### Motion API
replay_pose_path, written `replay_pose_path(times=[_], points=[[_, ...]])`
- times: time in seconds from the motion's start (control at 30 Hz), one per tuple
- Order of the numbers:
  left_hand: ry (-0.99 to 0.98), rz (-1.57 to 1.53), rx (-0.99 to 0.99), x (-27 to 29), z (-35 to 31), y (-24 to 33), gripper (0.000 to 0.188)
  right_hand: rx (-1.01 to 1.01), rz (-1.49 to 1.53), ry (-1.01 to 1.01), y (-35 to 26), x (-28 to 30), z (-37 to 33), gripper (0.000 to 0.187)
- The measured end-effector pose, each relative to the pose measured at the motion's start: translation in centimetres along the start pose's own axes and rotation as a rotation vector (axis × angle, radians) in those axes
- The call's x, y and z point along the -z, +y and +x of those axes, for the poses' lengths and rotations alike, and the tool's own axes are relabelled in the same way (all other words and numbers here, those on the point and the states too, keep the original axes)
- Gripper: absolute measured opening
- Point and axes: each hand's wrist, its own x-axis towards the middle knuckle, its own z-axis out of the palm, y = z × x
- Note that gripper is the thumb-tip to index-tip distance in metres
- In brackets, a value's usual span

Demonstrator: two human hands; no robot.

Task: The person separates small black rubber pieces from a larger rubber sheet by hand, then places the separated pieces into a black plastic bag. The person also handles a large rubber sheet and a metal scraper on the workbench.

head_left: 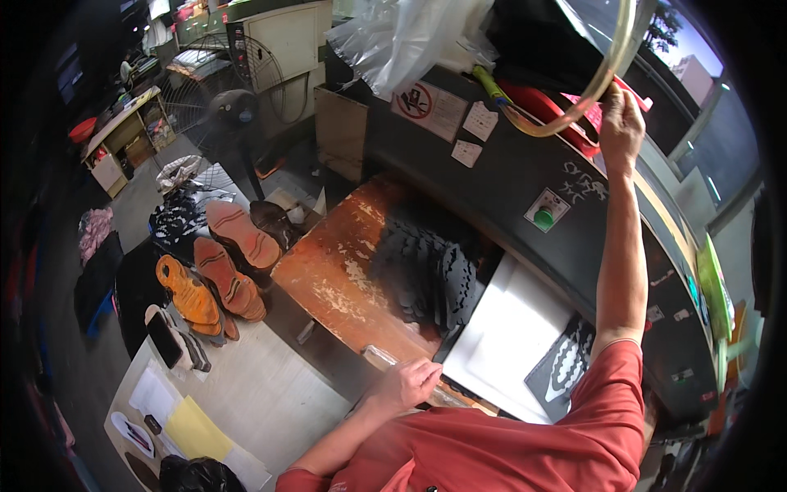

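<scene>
My right hand (pixel 623 127) is raised at the upper right, its fingers closed round a red bar-like piece (pixel 644 100) at the top of a dark machine (pixel 492 184). A clear, yellowish hose (pixel 566 123) curves down beside it. Low in the middle, my left hand (pixel 410 384) has its fingers curled together at the front edge of a worn brown board (pixel 328 266); what they hold, if anything, is hidden. Dark cut-out sheets (pixel 447 279) lie on the board, partly in shadow. To their right is a white sheet (pixel 508 316) with a black-and-white patterned piece (pixel 564 369).
Several orange and brown shoe-shaped pieces (pixel 234 279) stand left of the board, near a phone (pixel 164 338). A pale table (pixel 262 394) holds papers and a black bag (pixel 197 474). Behind stands a fan (pixel 229 107). A green button (pixel 543 216) sits on the machine's front.
</scene>
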Motion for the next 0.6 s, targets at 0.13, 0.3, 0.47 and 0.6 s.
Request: replay_pose_path(times=[0.13, 0.3, 0.47, 0.6], points=[[-0.001, -0.065, -0.001, 0.8, 1.0, 0.4, 0.011, -0.060, -0.174, 0.103, -6.8, 6.0, -6.0, 0.031], [0.282, -0.485, 0.072, 4.6, 3.5, 2.3, 0.032, 0.672, 0.050, -0.482, -16.4, 7.8, -18.3, 0.018], [0.364, -0.874, 0.258, 13.1, 3.2, 5.2, 0.058, 0.489, 0.365, -0.983, -24.2, 5.4, -29.3, 0.022], [0.297, -0.681, 0.638, 16.7, 0.4, 6.6, 0.033, 0.328, 0.579, -1.137, -27.5, 4.3, -36.1, 0.027]])
